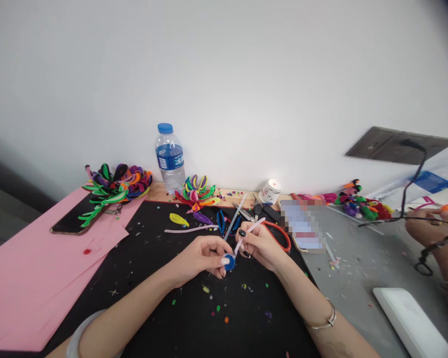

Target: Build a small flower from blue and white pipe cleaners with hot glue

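Note:
My left hand pinches a small coiled blue piece of pipe cleaner between thumb and fingers. Close beside it, my right hand grips a pale pink pipe cleaner whose lower end meets the blue coil. Behind the hands lie a yellow loop, a purple loop and blue loops of pipe cleaner. Another pale pink pipe cleaner is stretched out on the black mat. Orange-handled scissors rest just past my right hand.
A water bottle stands by the wall near pipe-cleaner flowers. On the left, a dark phone lies on pink paper. A paper roll and a lit phone are right of centre. Another person's hand shows at far right.

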Demonstrator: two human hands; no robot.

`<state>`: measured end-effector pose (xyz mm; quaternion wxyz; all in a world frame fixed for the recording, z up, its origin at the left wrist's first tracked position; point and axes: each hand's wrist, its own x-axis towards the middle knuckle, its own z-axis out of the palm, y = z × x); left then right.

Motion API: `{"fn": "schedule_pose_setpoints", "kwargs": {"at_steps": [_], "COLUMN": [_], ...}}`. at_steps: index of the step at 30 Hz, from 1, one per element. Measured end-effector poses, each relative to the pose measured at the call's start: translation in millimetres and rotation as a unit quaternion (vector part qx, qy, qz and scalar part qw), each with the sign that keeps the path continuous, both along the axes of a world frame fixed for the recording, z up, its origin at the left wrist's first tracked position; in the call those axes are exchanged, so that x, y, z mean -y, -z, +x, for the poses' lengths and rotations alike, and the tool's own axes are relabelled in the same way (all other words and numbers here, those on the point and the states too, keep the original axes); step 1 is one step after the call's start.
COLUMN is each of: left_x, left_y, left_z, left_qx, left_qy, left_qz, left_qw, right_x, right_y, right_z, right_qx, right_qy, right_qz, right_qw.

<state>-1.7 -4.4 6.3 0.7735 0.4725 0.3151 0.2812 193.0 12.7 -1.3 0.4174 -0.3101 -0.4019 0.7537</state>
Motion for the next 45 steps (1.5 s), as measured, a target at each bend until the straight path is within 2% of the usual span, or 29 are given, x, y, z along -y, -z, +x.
{"fn": "schedule_pose_setpoints", "kwargs": {"at_steps": [36, 45], "left_x": [-0.1, -0.8], "left_y": [2.7, 3.8], "left_z": [-0.1, 0.2], "left_qx": [0.026, 0.007], "left_qy": [-0.007, -0.008], "left_qz": [-0.002, 0.004], "left_qw": [1.000, 1.000], "right_x": [0.0, 0.2], "right_y": [-1.4, -4.1], "right_z": [-0.8, -2.4], "right_qx": [-0.003, -0.004], "right_qy": [0.003, 0.003], "right_qz": [0.003, 0.004], "right_qw": [1.000, 1.000]}}
